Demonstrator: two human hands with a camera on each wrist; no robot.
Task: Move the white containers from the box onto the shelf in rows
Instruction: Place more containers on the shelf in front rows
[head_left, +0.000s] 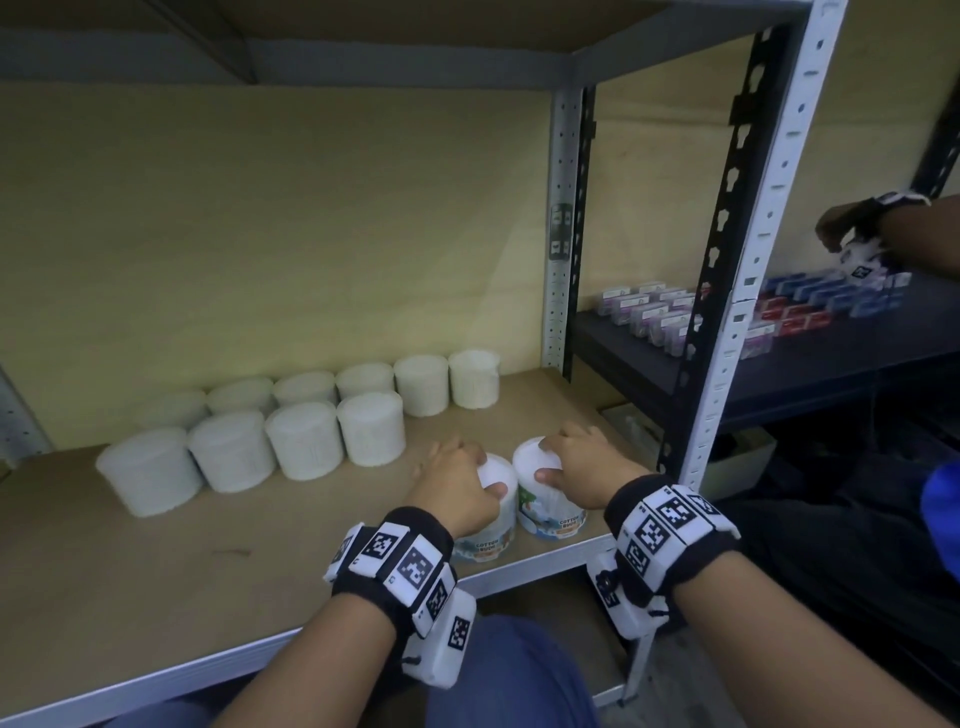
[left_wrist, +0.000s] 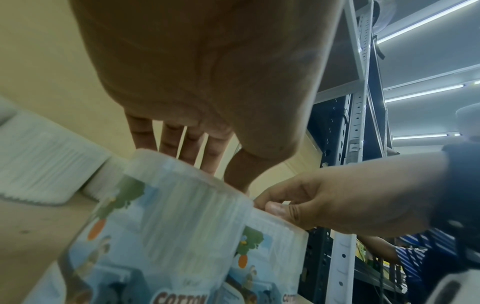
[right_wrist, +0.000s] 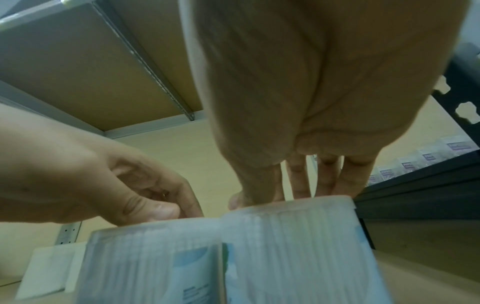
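Containers (head_left: 551, 491) of cotton buds, two of them, standing upright and touching side by side near the front edge of the shelf (head_left: 156, 561), each being gripped from above. Left hand (head_left: 457, 488) clamping the left container (head_left: 488, 512) by its lid, thumb on the near rim and fingers (left_wrist: 170, 142) curled over the far rim. Right hand (head_left: 582, 470) doing the same on the right one, thumb pressing the near edge, fingers (right_wrist: 298, 179) draped down behind. Gripping by the lids probably to keep the sides free, allowing each container to be slid tight against a neighbour.

Already lining the shelf: a back row (head_left: 363, 387) of plain white tubs along the wall and a front row (head_left: 260, 452) of four, packed edge to edge. Held pair sitting to the right of that front row, slightly nearer the edge, apart from its last tub, likely being lined up to extend it rightward. Labels facing forward on the held pair only.

Source box not being shown in any view. Beyond the grey upright (head_left: 563, 223), another person's hand (head_left: 852, 228) working over small packets (head_left: 810, 301) on a dark neighbouring shelf.
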